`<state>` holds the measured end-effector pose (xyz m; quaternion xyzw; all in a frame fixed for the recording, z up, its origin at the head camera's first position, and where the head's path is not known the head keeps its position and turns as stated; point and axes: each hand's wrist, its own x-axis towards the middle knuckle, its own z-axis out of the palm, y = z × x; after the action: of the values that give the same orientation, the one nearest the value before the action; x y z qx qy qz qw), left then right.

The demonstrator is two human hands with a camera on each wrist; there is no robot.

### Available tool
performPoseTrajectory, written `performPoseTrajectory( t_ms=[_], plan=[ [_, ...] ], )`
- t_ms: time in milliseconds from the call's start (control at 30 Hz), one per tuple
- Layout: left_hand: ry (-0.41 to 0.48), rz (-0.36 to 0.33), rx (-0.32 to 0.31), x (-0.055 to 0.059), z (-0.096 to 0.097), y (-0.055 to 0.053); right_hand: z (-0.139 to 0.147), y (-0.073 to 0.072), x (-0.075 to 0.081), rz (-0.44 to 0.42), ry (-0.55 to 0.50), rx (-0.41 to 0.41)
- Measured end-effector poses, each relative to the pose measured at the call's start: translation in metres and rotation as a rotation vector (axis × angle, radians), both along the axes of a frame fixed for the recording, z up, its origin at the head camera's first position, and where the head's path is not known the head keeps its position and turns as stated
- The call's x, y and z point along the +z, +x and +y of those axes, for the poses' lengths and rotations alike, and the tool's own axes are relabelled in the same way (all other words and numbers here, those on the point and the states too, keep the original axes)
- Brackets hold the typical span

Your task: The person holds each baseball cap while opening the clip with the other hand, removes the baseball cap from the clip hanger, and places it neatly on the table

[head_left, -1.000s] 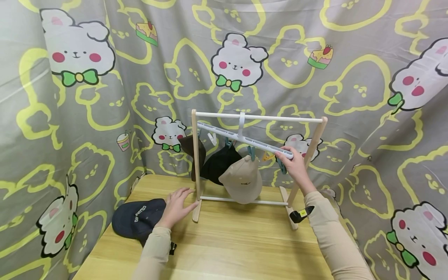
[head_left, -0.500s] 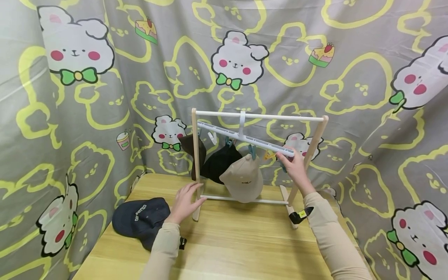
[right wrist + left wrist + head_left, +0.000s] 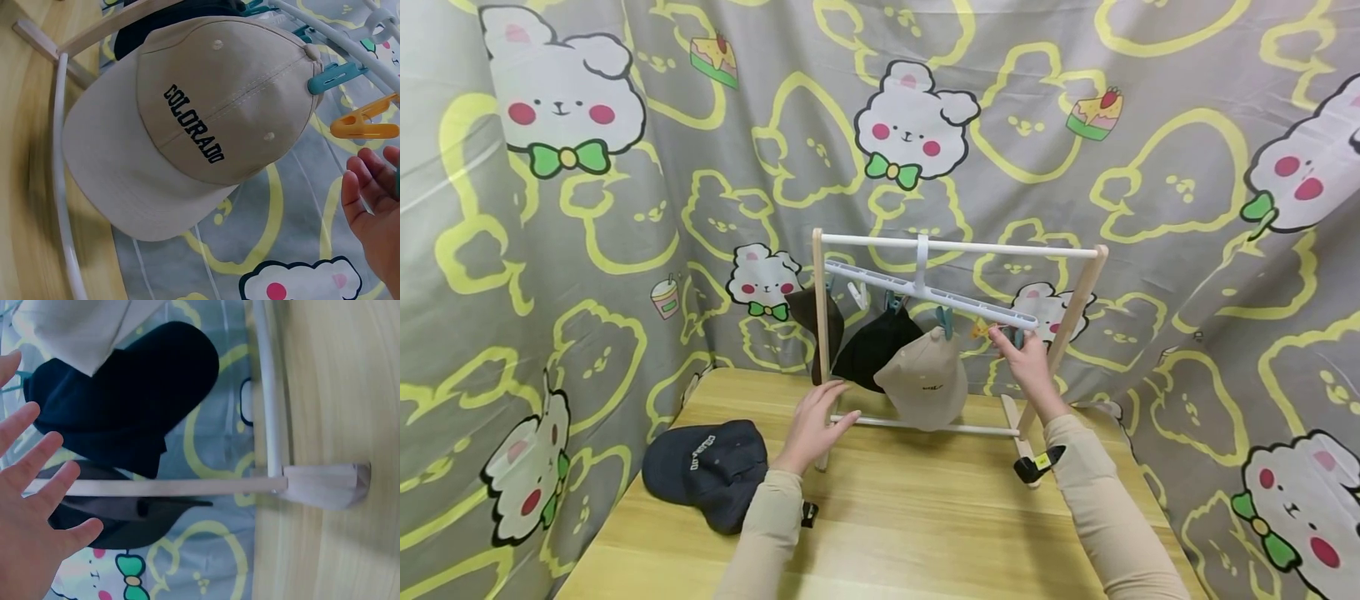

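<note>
A white hanger [image 3: 887, 282] with clothespins hangs tilted from a wooden rack [image 3: 955, 244], its right end lower. On it hang a beige cap [image 3: 206, 106] reading COLORADO, a black cap [image 3: 134, 394] and a dark brown cap [image 3: 811, 321]. My right hand [image 3: 1028, 362] is just under the hanger's low end, by a teal clothespin [image 3: 1018, 337]; its fingers look loosely bent in the right wrist view, and contact with the clothespin is unclear. My left hand [image 3: 812, 425], fingers spread, is by the rack's left post [image 3: 822, 333]. A navy cap [image 3: 711, 467] lies on the table to its left.
An orange clothespin [image 3: 365, 119] and a white clothespin [image 3: 857, 296] also hang from the hanger. The wooden table [image 3: 917, 525] extends in front of the rack. A patterned grey curtain [image 3: 805, 50] surrounds the table at the back and sides.
My right hand has let go of the hanger's right end and dropped slightly beneath it. My left hand has moved right, from beside the navy cap to the rack's left post.
</note>
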<state>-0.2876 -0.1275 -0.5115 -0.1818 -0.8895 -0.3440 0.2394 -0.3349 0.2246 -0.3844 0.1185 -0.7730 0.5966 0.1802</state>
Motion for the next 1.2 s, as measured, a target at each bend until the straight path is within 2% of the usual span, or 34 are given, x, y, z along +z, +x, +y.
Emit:
performPoseTrajectory(
  t_ms=[100, 433, 767, 1000, 1133, 1200],
  plan=[
    [0.007, 0.017, -0.013, 0.002, 0.007, 0.001, -0.002, 0.002, -0.001, -0.026, -0.007, -0.018],
    [0.032, -0.008, -0.042, 0.005, 0.026, 0.004, 0.000, 0.001, -0.017, -0.076, -0.072, -0.027],
    [0.033, 0.001, -0.070, 0.005, 0.041, 0.004, 0.001, 0.003, -0.030, -0.075, -0.075, -0.030],
    [0.003, 0.037, -0.103, 0.008, 0.050, 0.006, -0.001, -0.002, -0.046, -0.102, -0.135, 0.037],
    [0.012, 0.022, -0.137, 0.011, 0.055, 0.008, 0.000, -0.010, -0.056, -0.156, -0.105, 0.055],
    [0.010, 0.016, -0.142, 0.012, 0.058, 0.009, 0.000, -0.011, -0.057, -0.190, -0.045, 0.039]
  ],
)
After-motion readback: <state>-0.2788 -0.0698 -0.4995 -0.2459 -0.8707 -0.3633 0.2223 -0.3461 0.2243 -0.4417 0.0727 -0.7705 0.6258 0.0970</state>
